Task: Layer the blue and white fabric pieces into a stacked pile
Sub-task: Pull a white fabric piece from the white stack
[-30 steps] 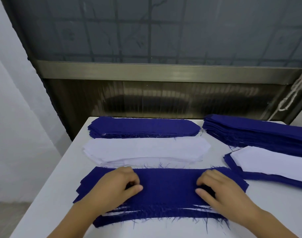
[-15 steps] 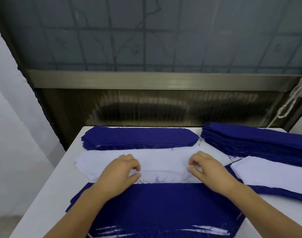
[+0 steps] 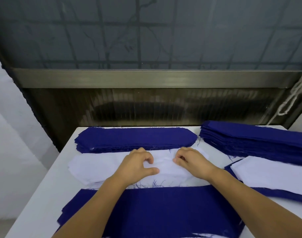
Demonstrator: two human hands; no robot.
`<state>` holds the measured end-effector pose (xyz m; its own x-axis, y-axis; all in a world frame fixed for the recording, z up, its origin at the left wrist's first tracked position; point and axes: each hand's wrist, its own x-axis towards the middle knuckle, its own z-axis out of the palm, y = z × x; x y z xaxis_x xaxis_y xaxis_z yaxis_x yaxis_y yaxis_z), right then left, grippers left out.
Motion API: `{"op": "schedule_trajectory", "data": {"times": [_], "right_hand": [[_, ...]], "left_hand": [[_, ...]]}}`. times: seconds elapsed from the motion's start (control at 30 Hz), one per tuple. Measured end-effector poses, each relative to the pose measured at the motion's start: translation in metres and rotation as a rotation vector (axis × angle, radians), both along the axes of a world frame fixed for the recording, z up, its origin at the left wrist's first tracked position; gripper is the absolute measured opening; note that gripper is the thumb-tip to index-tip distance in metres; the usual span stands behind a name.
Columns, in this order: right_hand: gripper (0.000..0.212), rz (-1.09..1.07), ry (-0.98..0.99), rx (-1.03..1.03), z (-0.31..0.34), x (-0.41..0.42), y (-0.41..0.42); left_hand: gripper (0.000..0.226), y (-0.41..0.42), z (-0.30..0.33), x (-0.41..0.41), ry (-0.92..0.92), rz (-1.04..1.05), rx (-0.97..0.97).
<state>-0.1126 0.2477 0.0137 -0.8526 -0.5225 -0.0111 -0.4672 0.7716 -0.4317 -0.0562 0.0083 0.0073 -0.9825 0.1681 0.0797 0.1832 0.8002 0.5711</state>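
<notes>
Head cam: both hands, left hand [image 3: 136, 163] and right hand [image 3: 191, 160], have a curled grip pinching the white fabric stack [image 3: 98, 166] mid-counter [image 3: 43, 194], between the far blue stack [image 3: 136, 139] and near blue pile [image 3: 164, 212].

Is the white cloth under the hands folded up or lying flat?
Lying flat: the white pieces spread long across the table.

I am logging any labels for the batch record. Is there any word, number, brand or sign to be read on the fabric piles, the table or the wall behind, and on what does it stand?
None: no text shows on the white fabric pile under the left hand and right hand, the blue fabric piles, the table or the window panel.
</notes>
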Motion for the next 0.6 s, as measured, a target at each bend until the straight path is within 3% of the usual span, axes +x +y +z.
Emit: {"op": "schedule_trajectory", "data": {"times": [0.1, 0.27, 0.37, 0.5, 0.6], "right_hand": [[0.030, -0.060, -0.076, -0.007, 0.004, -0.005, -0.004], [0.041, -0.155, -0.120, -0.020, 0.004, -0.008, -0.010], [0.044, -0.123, -0.141, -0.069, 0.006, -0.004, -0.008], [0.047, -0.027, 0.011, 0.179, 0.006, 0.006, -0.010], [0.038, -0.059, 0.079, 0.156, 0.004, 0.009, -0.011]], "left_hand": [[0.040, 0.004, 0.004, -0.003, -0.005, 0.012, -0.082], [0.016, 0.006, 0.004, -0.006, 0.052, 0.027, -0.150], [0.020, 0.009, 0.004, -0.009, 0.092, 0.065, -0.183], [0.025, 0.014, 0.000, -0.013, 0.145, 0.107, -0.244], [0.025, 0.013, -0.003, -0.013, 0.140, 0.121, -0.253]]}}
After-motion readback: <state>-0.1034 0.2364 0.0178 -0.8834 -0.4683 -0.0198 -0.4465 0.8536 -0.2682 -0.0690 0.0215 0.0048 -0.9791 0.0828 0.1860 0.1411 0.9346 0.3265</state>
